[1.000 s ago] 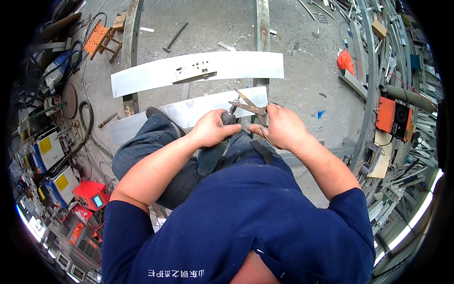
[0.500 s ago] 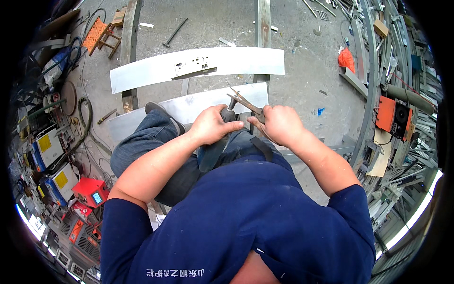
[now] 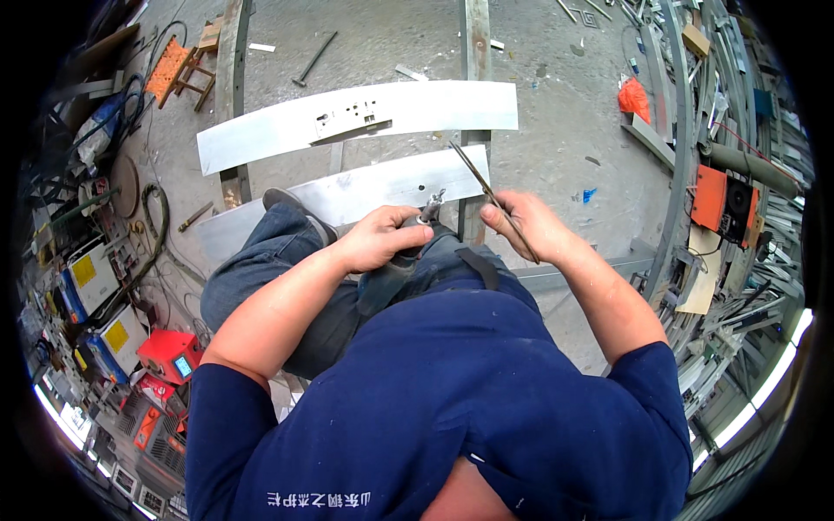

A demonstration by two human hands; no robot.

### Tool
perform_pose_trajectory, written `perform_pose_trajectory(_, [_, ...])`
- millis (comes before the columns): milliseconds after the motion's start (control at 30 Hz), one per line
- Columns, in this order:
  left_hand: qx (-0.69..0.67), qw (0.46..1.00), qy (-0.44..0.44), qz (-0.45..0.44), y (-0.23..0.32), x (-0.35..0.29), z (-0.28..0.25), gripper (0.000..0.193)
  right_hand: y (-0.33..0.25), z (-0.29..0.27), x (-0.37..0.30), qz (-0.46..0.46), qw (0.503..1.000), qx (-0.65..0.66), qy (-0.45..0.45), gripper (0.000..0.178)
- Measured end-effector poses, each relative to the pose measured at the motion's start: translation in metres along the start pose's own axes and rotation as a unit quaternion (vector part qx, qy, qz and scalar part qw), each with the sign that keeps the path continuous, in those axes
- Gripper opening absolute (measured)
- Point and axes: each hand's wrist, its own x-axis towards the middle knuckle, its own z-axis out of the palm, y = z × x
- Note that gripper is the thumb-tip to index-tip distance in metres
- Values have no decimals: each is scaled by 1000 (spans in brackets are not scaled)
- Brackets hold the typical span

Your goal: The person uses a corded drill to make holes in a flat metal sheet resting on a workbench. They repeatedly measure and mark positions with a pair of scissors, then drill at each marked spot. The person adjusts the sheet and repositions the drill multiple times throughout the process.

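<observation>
My left hand [image 3: 380, 238] is closed around the body of a die grinder [image 3: 387, 282], which lies over my lap. Its metal bit [image 3: 436, 200] points away from me, over the near edge of a white metal strip [image 3: 347, 191]. A small dark spot, perhaps a hole, shows on this strip just beyond the bit. My right hand [image 3: 528, 224] grips a pair of long rusty pliers [image 3: 473, 165], turned edge-on with the jaws pointing up and left. The pliers are apart from the grinder. Some of my fingers are hidden on both hands.
Farther off, a second, curved white strip [image 3: 452, 104] with cut-outs spans two metal beams [image 3: 475, 52]. A hammer [image 3: 314, 59] lies on the floor. To the left stand a stool [image 3: 195, 74] and a red machine [image 3: 170, 356]; to the right, an orange machine [image 3: 723, 207] and heaped metal bars.
The pliers have come away from the grinder's front end and moved right, turning edge-on with their jaws together. The grinder has shifted slightly left and nearer, and its bit now shows.
</observation>
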Motion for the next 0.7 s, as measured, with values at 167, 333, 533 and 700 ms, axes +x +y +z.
perform_pose_trajectory(167, [112, 991, 69, -12, 8, 1, 4, 38, -4, 5, -17, 9, 1000, -1, 17, 65])
perform_pose_trajectory(333, [-94, 996, -9, -2, 11, -1, 14, 37, 2, 15, -29, -23, 998, -44, 38, 67])
perform_pose_trajectory(533, [15, 1000, 22, 8, 6, 7, 9, 38, -10, 17, -37, -29, 984, -155, 87, 72])
perform_pose_trajectory(700, [50, 998, 46, 5, 4, 9, 15, 47, -10, 27, -41, -34, 965, -222, 135, 70])
